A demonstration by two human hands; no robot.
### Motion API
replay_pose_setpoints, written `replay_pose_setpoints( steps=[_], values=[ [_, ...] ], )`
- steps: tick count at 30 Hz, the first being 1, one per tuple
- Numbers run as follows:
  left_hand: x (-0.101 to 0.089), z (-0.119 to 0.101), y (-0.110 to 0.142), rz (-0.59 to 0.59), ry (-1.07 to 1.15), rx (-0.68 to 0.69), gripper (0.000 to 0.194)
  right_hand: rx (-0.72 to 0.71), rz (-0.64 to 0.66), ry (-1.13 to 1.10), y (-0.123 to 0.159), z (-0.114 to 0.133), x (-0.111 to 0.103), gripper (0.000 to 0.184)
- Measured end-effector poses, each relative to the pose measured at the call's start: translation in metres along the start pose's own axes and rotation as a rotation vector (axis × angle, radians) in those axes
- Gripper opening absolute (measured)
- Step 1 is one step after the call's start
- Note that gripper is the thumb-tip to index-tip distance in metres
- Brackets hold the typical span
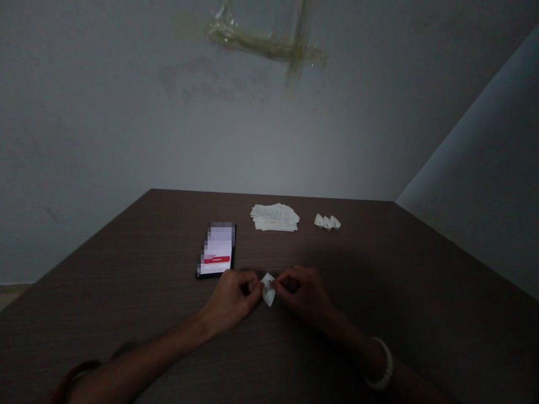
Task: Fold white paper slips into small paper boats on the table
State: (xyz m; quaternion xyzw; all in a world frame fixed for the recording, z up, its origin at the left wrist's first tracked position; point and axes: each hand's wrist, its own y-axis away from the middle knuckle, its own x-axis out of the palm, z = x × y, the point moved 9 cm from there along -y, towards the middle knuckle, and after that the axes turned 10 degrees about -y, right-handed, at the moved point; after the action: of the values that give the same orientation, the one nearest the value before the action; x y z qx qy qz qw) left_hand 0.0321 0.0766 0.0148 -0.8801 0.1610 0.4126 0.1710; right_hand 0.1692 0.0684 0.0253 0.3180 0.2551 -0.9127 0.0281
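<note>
A small folded piece of white paper (pixel 268 294), roughly diamond-shaped, is held between my two hands near the middle of the table. My left hand (pixel 236 297) pinches its left corner between thumb and forefinger. On the other side, my right hand (pixel 305 294) grips the right corner in the same kind of pinch. Some dark print shows near the paper's centre. Just beyond my left hand lies a phone (pixel 217 251) with its screen lit and a red bar low on it.
A loose stack of printed paper slips (pixel 275 217) lies toward the back of the dark wooden table (pixel 168 314). To its right sit several small folded white paper pieces (pixel 327 222) in a row. Behind the table rises a grey wall (pixel 269 134) with tape on it.
</note>
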Motion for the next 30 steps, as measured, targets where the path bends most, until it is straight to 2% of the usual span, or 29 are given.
replay_pose_setpoints(
  steps=[6,11,18,26,30],
  values=[
    [0.003,0.002,-0.001,0.006,-0.008,-0.014,0.034,-0.052,-0.006,-0.047,0.001,0.005,-0.001,0.017],
    [0.006,-0.003,0.001,0.058,-0.034,0.044,0.034,-0.142,0.046,-0.051,0.003,0.014,0.004,0.019],
    [0.009,-0.008,0.001,0.119,-0.006,0.064,0.037,-0.196,0.068,0.025,0.004,0.020,0.008,0.022],
    [0.006,0.001,-0.002,0.091,0.067,-0.021,0.039,-0.158,0.048,-0.013,0.001,0.018,0.002,0.015],
    [-0.008,0.004,-0.001,-0.059,0.088,-0.038,0.027,-0.151,0.080,-0.016,0.002,0.017,0.005,0.017]
  ],
)
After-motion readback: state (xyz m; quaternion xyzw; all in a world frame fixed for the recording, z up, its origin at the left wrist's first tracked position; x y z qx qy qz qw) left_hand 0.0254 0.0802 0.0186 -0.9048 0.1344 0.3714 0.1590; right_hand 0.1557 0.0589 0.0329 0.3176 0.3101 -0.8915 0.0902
